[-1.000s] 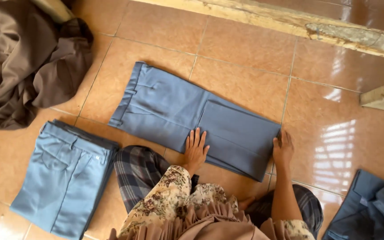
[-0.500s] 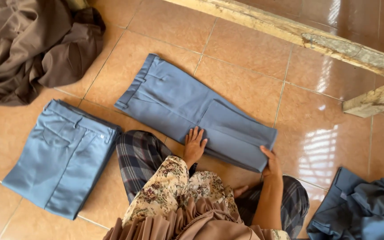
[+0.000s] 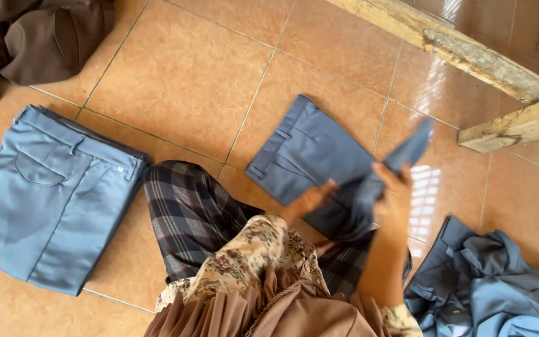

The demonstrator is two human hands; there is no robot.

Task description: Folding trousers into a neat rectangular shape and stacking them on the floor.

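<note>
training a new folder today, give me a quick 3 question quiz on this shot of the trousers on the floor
1. True or false: the right hand is lifting the leg end of the blue-grey trousers off the tiled floor.
2. Which lies nearest the person's left knee? A) the folded light blue trousers B) the brown cloth heap C) the wooden beam
3. Fill in: the left hand presses on the trousers near their ____ (waistband or middle).

Key: 1 true; 2 A; 3 middle
</note>
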